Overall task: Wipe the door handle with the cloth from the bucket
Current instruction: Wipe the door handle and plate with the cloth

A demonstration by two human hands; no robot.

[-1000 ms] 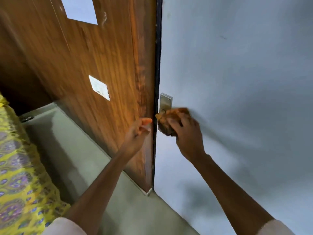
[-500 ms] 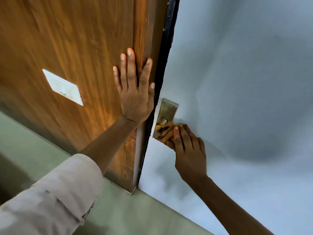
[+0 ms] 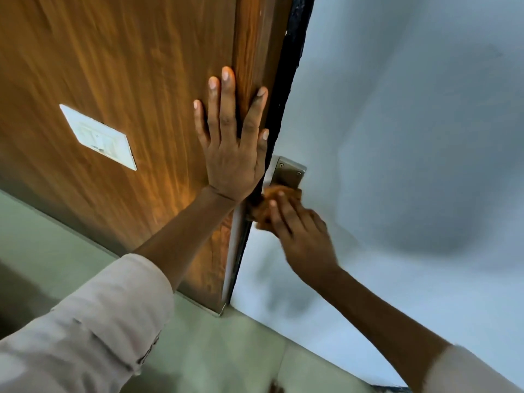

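A metal handle plate [image 3: 287, 174] is fixed on the pale blue door [image 3: 411, 137] near its black edge. My right hand [image 3: 300, 231] presses a crumpled orange-brown cloth [image 3: 268, 204] over the lower part of the plate, so the handle itself is hidden under the cloth. My left hand [image 3: 231, 143] lies flat with fingers spread against the wooden panel [image 3: 127, 80] beside the door's edge. The bucket is not in view.
A white switch plate [image 3: 97, 137] sits on the wooden panel to the left. Grey-green floor [image 3: 212, 350] runs below the panel and the door. My pale sleeves fill the lower left and lower right corners.
A second ago my left hand hung off the panel; it now rests flat on the wood. My right hand and the cloth have slid slightly along the handle plate. The view has moved closer.
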